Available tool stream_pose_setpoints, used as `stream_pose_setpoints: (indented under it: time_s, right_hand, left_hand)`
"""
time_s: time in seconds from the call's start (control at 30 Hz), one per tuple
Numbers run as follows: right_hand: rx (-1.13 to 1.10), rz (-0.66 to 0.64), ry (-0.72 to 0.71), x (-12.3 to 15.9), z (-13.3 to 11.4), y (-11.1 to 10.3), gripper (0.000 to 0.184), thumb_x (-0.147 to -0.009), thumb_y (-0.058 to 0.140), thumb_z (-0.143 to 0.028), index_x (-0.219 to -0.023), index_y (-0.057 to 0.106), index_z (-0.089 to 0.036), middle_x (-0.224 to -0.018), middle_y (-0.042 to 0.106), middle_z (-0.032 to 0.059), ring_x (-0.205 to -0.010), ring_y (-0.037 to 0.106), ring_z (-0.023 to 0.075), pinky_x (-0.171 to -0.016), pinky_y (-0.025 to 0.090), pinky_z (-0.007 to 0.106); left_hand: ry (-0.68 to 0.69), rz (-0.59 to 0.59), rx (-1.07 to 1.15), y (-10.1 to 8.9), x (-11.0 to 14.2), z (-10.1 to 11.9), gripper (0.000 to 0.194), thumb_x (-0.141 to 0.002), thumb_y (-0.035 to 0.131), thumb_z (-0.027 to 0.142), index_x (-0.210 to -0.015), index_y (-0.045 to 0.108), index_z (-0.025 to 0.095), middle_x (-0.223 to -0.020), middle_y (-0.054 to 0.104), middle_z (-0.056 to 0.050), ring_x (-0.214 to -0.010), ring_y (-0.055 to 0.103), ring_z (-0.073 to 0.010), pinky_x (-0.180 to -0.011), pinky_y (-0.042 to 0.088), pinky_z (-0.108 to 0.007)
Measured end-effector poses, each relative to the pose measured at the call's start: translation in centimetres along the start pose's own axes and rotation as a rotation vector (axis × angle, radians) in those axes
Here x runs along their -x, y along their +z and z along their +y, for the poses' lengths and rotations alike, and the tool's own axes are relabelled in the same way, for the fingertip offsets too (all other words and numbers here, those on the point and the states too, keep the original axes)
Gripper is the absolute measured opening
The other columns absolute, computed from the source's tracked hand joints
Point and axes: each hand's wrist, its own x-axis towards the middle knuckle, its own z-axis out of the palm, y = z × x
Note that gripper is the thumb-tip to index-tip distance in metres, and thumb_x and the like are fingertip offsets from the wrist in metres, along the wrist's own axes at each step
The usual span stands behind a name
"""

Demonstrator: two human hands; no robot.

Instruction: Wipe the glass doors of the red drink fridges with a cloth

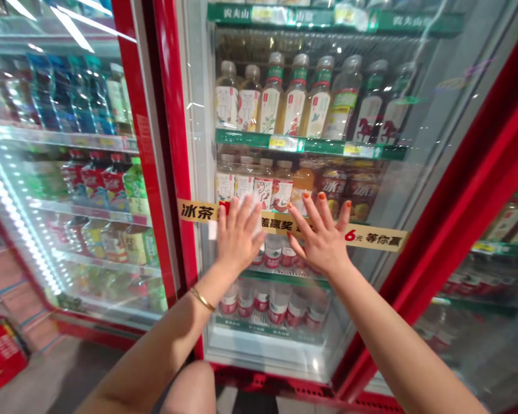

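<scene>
Yellow strip (382,240), black-and-red lettering, crossing glass door (362,172) from left edge to right. Left hand (237,236), open, over blurred white piece (255,215); right hand (322,238), spread wide, gripping nothing. Red door frame (172,115); shelved bottles (293,100); grey floor (82,368).

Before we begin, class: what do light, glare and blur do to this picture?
Head view: white reflections streak the left cooler's glass; head view: its light strip glares; head view: the outer bottles smear, the middle ones look sharper; head view: the middle door widens upward, perhaps lens distortion.
</scene>
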Motion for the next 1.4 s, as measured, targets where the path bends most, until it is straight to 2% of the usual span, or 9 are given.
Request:
stream_pose_setpoints:
  time_s: [0.2, 0.37, 0.47, 0.7, 0.87, 1.07, 1.17, 1.3, 1.4]
  right_hand:
    - [0.018, 0.009, 0.007, 0.9, -1.1, 1.5, 0.093, -0.105, 0.06, -0.046, -0.178, 0.002, -0.041, -0.186, 0.02, 0.0001, -0.172, 0.022, 0.0368, -0.139, -0.001, 0.07]
    - [0.047, 0.125, -0.014, 0.9, -1.1, 1.6, 0.089, -0.104, 0.06, -0.045, -0.179, 0.012, -0.037, -0.183, 0.03, 0.0011, -0.172, 0.025, 0.0335, -0.141, 0.0, 0.066]
    - [0.049, 0.162, -0.029, 0.7, -1.2, 1.5, 0.087, -0.104, 0.061, -0.045, -0.179, 0.017, -0.034, -0.182, 0.033, 0.0026, -0.172, 0.025, 0.0314, -0.142, 0.001, 0.062]
    - [0.052, 0.178, -0.034, 0.6, -1.3, 1.3, 0.087, -0.105, 0.059, -0.044, -0.179, 0.014, -0.032, -0.179, 0.038, 0.0035, -0.172, 0.026, 0.0299, -0.142, 0.001, 0.061]
    - [0.042, 0.202, -0.036, 0.5, -1.3, 1.4, 0.084, -0.107, 0.057, -0.045, -0.179, 0.015, -0.03, -0.18, 0.037, 0.0035, -0.172, 0.024, 0.0285, -0.142, 0.0, 0.059]
    - [0.041, 0.169, -0.019, 0.7, -1.3, 1.4, 0.086, -0.106, 0.058, -0.045, -0.179, 0.013, -0.033, -0.179, 0.039, 0.0037, -0.171, 0.029, 0.032, -0.141, -0.003, 0.064]
    - [0.051, 0.17, -0.003, 0.7, -1.4, 1.6, 0.088, -0.104, 0.06, -0.049, -0.178, 0.015, -0.036, -0.181, 0.036, 0.0038, -0.173, 0.019, 0.0383, -0.136, -0.007, 0.076]
    - [0.065, 0.154, 0.047, 0.7, -1.5, 1.8, 0.093, -0.1, 0.063, -0.06, -0.178, 0.015, -0.042, -0.186, 0.025, 0.0045, -0.173, 0.007, 0.0477, -0.13, -0.001, 0.087]
    - [0.088, 0.122, 0.063, 0.7, -1.6, 1.8, 0.095, -0.099, 0.061, -0.065, -0.178, 0.015, -0.042, -0.186, 0.025, 0.0065, -0.171, 0.013, 0.0507, -0.127, -0.002, 0.09]
  left_hand:
    - [0.098, 0.1, -0.081, 2.1, 11.7, -0.7, 0.089, -0.105, 0.054, 0.059, -0.179, 0.012, 0.03, -0.185, 0.007, -0.002, -0.173, -0.015, -0.0261, -0.14, -0.016, -0.054]
    - [-0.34, 0.131, 0.03, 1.2, 6.4, -1.4, 0.08, -0.112, 0.04, 0.047, -0.179, 0.004, 0.02, -0.185, 0.002, -0.016, -0.172, -0.018, -0.0329, -0.135, -0.01, -0.075]
    - [-0.182, 0.105, 0.044, 2.3, 4.1, 3.1, 0.079, -0.112, 0.042, 0.054, -0.179, 0.013, 0.023, -0.186, 0.013, -0.009, -0.175, -0.009, -0.027, -0.141, -0.007, -0.061]
    - [0.036, 0.062, 0.0, 3.6, 13.3, 3.5, 0.075, -0.11, 0.051, 0.047, -0.177, 0.02, 0.035, -0.181, 0.03, -0.001, -0.175, -0.002, -0.0209, -0.142, -0.007, -0.053]
    - [-0.435, 0.128, 0.047, 1.7, 6.2, -0.1, 0.078, -0.113, 0.039, 0.041, -0.178, 0.003, 0.019, -0.186, 0.003, -0.015, -0.174, -0.011, -0.0358, -0.138, -0.005, -0.07]
    - [0.014, 0.042, 0.062, 3.6, 10.3, 5.7, 0.078, -0.111, 0.048, 0.053, -0.178, 0.012, 0.034, -0.183, 0.028, -0.003, -0.175, 0.0, -0.0223, -0.143, -0.005, -0.052]
    - [-0.138, 0.007, 0.033, 3.5, 13.8, 3.8, 0.08, -0.11, 0.05, 0.044, -0.178, 0.011, 0.032, -0.184, 0.023, -0.007, -0.175, -0.006, -0.0284, -0.14, -0.008, -0.062]
    - [-0.519, 0.109, 0.067, 1.8, 8.0, -0.2, 0.08, -0.113, 0.039, 0.044, -0.178, 0.002, 0.019, -0.185, 0.0, -0.017, -0.172, -0.013, -0.0417, -0.134, -0.009, -0.078]
    - [-0.385, 0.103, 0.086, 1.5, 4.2, 1.0, 0.08, -0.113, 0.041, 0.05, -0.179, 0.004, 0.023, -0.187, 0.002, -0.012, -0.174, -0.008, -0.0363, -0.138, -0.007, -0.07]
